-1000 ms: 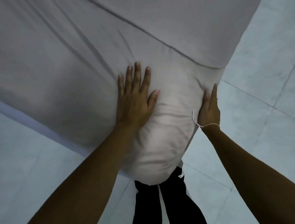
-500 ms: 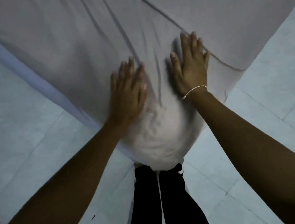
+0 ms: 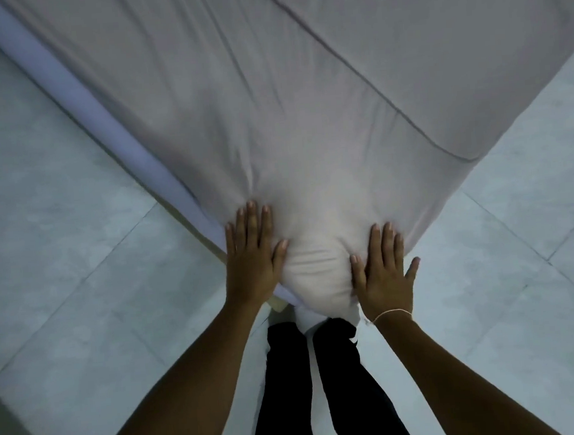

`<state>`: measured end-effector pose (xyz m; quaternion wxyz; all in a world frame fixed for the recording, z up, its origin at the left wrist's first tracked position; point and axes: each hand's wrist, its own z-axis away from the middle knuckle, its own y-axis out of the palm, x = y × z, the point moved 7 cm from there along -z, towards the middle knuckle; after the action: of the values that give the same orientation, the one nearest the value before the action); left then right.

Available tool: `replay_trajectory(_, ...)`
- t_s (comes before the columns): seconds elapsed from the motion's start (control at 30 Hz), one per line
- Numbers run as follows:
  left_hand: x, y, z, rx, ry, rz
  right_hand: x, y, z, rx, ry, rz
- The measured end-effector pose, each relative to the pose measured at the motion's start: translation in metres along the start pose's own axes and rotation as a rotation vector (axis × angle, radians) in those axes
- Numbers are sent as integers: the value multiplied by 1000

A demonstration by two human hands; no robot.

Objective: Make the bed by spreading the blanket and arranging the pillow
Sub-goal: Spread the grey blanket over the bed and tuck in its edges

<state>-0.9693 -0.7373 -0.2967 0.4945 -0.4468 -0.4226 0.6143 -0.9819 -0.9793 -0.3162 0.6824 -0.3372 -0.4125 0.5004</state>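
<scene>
The soft, plump white fabric pillow bulges at the near corner of the bed, overhanging the edge above the pale tiled floor. The left hand and right hand press flat against its sides, fingers straight and holding nothing. With so little support beneath, an uneven push could tip the pillow off the corner. The smooth grey blanket carries long shallow creases; dragging the palms outward would likely deepen them or pull its piped hem askew.
</scene>
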Motion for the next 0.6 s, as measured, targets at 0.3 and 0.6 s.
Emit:
replay_trajectory(0.3, -30, -147, 12, 37, 44, 63, 62, -152, 6, 34, -105, 143)
replay_trajectory(0.6, -19, -362, 4, -198, -22, 90, 207, -345, 19, -192, -364, 106)
